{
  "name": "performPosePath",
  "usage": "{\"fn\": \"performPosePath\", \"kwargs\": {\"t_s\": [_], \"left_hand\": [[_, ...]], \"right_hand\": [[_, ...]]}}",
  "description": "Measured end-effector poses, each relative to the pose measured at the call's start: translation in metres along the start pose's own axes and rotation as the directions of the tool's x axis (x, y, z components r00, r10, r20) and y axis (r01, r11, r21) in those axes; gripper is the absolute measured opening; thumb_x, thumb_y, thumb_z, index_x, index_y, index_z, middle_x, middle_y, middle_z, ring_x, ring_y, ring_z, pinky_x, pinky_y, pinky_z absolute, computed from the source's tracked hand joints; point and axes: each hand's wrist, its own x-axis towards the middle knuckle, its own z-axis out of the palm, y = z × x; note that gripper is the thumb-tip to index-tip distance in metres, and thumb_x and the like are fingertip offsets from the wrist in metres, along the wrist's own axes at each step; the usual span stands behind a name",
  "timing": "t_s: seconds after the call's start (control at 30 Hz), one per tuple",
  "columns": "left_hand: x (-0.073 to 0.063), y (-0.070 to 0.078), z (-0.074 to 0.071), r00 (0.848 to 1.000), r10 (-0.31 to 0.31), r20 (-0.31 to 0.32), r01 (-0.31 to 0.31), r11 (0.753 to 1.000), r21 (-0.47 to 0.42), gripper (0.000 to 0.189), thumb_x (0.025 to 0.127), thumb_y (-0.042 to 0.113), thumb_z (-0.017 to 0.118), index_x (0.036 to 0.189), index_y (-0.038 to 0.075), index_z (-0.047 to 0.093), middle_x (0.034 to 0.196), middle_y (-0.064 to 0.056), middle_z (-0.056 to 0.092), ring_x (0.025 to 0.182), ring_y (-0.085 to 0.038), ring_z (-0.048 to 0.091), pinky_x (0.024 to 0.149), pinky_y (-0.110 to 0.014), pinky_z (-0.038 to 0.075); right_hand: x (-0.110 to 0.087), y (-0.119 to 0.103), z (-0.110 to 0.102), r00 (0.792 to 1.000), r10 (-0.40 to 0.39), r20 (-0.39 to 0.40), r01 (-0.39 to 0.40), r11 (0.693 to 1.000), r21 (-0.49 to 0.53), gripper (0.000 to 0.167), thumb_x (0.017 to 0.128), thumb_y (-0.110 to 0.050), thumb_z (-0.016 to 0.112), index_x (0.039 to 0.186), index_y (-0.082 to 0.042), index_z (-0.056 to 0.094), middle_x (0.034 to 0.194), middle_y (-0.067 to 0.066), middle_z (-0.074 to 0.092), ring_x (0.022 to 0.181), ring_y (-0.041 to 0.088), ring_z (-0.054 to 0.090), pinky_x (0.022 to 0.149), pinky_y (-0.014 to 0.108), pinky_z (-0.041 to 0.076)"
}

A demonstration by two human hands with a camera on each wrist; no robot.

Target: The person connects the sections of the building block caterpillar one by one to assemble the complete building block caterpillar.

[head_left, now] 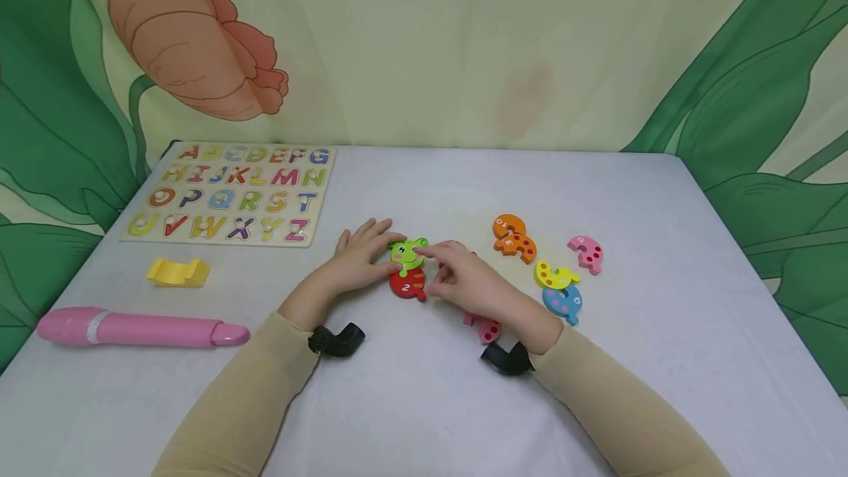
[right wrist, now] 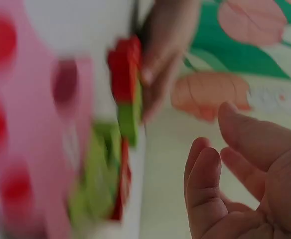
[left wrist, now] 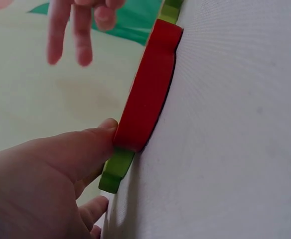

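My left hand [head_left: 358, 256] holds a green smiling-face puzzle piece [head_left: 405, 255] between thumb and index finger. Right below that face lies a red number 2 piece [head_left: 405, 284], touching it; in the left wrist view the thumb is against the red piece's edge [left wrist: 148, 84]. My right hand [head_left: 473, 278] hovers just to the right of both pieces, thumb and fingers spread apart, nothing between them in the right wrist view. A red piece [head_left: 453, 244] is mostly hidden behind it, and a pink spotted piece [head_left: 488, 329] lies partly under the wrist.
To the right lie orange pieces [head_left: 516, 246], a yellow piece [head_left: 553, 276], a blue piece [head_left: 562, 303] and a pink piece [head_left: 587, 254]. On the left are an alphabet board [head_left: 228, 235], a yellow block [head_left: 177, 274] and a pink tube-shaped toy [head_left: 155, 328].
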Motion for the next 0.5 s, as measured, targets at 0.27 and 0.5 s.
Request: {"fn": "performPosePath", "kwargs": {"t_s": [0.27,0.5], "left_hand": [[0.0,0.0,-0.001,1.0,-0.002,0.0,0.002,1.0,-0.012,0.051,0.085,0.039,0.058,0.132,0.024,0.045,0.152,-0.006,0.019,0.141,-0.03,0.004,0.107,-0.061,-0.005],[0.0,0.001,-0.001,1.0,-0.004,0.006,0.005,1.0,-0.012,0.052,0.085,0.039,0.057,0.132,0.024,0.045,0.152,-0.006,0.019,0.141,-0.03,0.004,0.107,-0.06,-0.005]], "right_hand": [[-0.022,0.052,-0.072,0.993,0.053,-0.104,-0.053,0.999,0.004,0.057,0.084,-0.019,0.063,0.136,-0.015,0.041,0.134,0.009,0.043,0.108,0.024,0.053,0.091,0.042,0.046],[-0.031,0.082,-0.089,0.991,0.128,-0.033,-0.13,0.991,-0.039,0.05,0.087,-0.021,0.061,0.133,-0.014,0.044,0.139,0.012,0.039,0.125,0.035,0.038,0.098,0.053,0.037]]}}
